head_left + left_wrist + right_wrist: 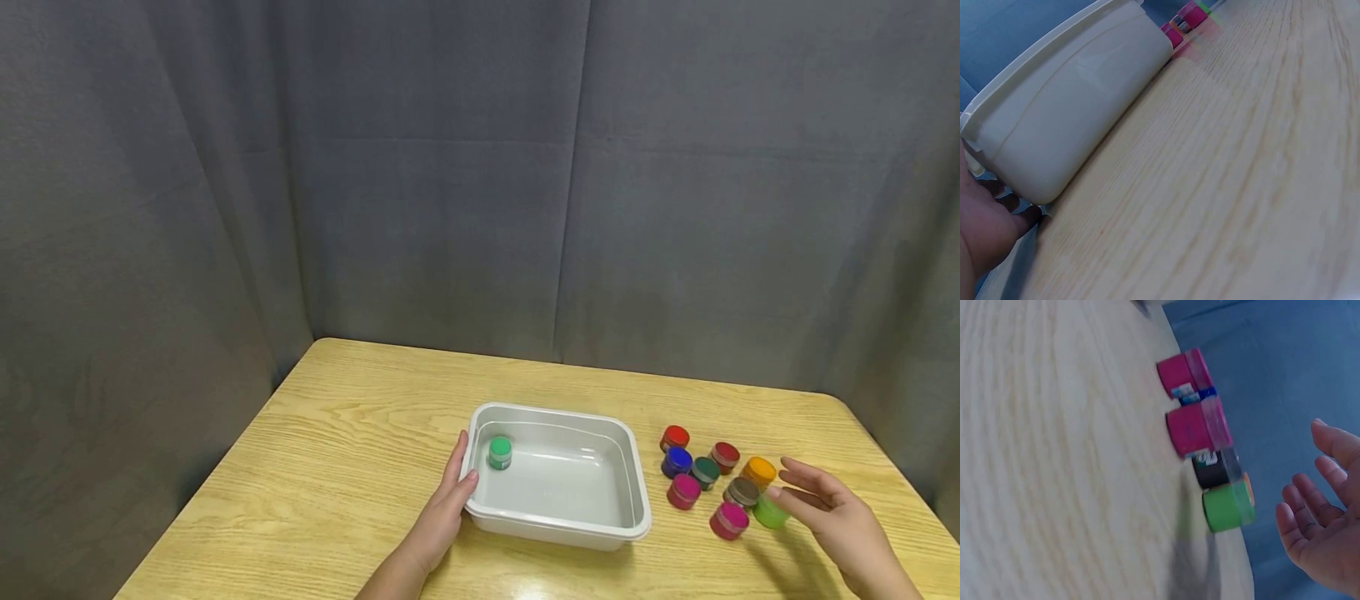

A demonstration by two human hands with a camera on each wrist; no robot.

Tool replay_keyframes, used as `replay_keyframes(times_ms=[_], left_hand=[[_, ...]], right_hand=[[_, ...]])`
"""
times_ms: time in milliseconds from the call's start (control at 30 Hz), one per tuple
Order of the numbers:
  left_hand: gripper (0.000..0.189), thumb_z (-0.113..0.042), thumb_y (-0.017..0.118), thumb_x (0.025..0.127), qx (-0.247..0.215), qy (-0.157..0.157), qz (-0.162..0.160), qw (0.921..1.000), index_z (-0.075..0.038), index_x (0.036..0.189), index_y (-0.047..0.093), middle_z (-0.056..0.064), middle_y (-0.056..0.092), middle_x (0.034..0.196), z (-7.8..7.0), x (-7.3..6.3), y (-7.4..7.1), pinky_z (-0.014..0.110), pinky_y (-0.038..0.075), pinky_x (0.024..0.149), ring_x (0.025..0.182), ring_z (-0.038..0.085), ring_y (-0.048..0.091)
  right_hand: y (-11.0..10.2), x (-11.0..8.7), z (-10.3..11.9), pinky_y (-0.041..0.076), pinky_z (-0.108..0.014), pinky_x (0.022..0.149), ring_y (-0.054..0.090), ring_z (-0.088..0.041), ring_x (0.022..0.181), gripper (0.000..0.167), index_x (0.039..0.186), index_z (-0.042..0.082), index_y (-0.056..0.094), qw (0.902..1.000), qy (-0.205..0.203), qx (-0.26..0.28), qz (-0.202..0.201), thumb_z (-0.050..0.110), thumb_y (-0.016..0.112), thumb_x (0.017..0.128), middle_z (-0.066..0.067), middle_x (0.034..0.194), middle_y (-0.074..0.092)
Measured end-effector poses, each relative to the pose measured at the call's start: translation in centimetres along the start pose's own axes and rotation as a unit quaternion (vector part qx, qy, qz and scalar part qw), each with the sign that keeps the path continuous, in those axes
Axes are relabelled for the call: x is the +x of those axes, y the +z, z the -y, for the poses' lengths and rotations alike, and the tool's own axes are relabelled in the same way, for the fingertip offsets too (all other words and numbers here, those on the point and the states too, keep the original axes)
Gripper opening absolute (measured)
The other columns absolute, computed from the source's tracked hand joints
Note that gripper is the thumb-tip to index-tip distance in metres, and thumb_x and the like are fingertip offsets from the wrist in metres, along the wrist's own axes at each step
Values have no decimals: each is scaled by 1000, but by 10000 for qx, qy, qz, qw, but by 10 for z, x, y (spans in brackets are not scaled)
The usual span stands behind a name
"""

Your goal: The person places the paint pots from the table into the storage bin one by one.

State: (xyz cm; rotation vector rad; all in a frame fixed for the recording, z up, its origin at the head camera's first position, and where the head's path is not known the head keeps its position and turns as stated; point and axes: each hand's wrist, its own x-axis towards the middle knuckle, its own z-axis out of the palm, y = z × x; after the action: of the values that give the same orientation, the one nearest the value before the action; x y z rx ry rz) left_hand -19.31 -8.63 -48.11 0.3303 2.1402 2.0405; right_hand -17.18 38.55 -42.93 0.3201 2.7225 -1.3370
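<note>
My left hand holds the white plastic tub at its left end, thumb at the rim and fingers against the outer wall. In the left wrist view, the fingers of that hand reach below the tub's rim. Inside the tub, near its left wall, stands a small paint jar with a green lid. Over at the right, my right hand hovers with loosely bent fingers beside a light green paint jar. The right wrist view has this hand apart from the light green jar, holding nothing.
Several more paint jars cluster right of the tub, among them red, blue, orange, brown and magenta ones. The wooden table ends at grey curtains behind and to the left.
</note>
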Motion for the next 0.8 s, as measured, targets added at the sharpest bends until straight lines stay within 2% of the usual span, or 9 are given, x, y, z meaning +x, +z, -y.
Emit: replay_keyframes(times_ms=[67,167,200,300,367,400,467,633,800], left_hand=[[61,-29,32,106,8,1,4,10000,-23,159,2,5,-3,167,0,0,0,70,-7,115,152,38,-8],[61,-28,32,106,15,19,0,10000,-21,159,2,5,-3,167,0,0,0,69,-6,116,152,38,-8],[61,-28,31,106,15,23,1,10000,-21,159,2,5,-3,167,0,0,0,69,-6,116,152,38,-8],[61,-28,32,106,22,27,-13,10000,-19,159,2,5,-3,167,0,0,0,69,-6,116,152,38,-7],[61,-28,32,106,23,12,-17,10000,-20,159,2,5,-3,167,0,0,0,69,-6,116,152,38,-7],[61,-28,32,106,24,4,-20,10000,-20,159,2,5,-3,167,0,0,0,69,-6,116,152,38,-7],[61,-28,32,106,23,-7,-26,10000,-21,159,2,6,-2,167,0,0,0,69,-6,116,152,38,-7],[61,-28,32,106,41,-2,-19,10000,-21,159,2,6,-3,167,0,0,0,69,-6,116,152,38,-7],[61,-29,32,106,23,-4,-12,10000,-21,159,2,5,-3,167,-1,1,0,69,-6,116,152,38,-7]], right_hand=[[-2,1,-4,49,-11,71,40,28,82,86,153,-5,20,9999,114,-39,-11,49,56,96,-18,138,50],[-3,2,-9,52,-16,74,38,26,81,89,153,-4,18,9993,364,-113,4,53,54,95,-33,153,26],[-3,2,-10,54,-21,78,46,21,85,90,154,-3,16,9989,458,-82,36,54,53,95,-33,155,21],[-1,4,-15,54,-40,91,60,-17,111,93,155,-2,13,9976,687,-41,78,58,51,95,-33,157,16],[0,5,-18,48,-54,98,44,-44,128,94,155,-3,10,9971,752,18,125,58,50,95,-34,157,14],[1,6,-20,46,-56,99,32,-51,135,94,155,-3,10,9969,776,52,133,58,50,95,-34,157,13],[4,9,-24,45,-56,101,30,-52,136,95,154,-4,10,9965,818,90,137,58,51,95,-34,156,14],[9,16,-35,52,-39,92,32,-50,135,96,154,-4,12,9961,848,106,222,58,53,94,-34,155,16],[11,20,-42,44,-54,98,32,-52,133,97,153,-6,12,9958,834,-44,367,59,54,93,-35,155,15]])
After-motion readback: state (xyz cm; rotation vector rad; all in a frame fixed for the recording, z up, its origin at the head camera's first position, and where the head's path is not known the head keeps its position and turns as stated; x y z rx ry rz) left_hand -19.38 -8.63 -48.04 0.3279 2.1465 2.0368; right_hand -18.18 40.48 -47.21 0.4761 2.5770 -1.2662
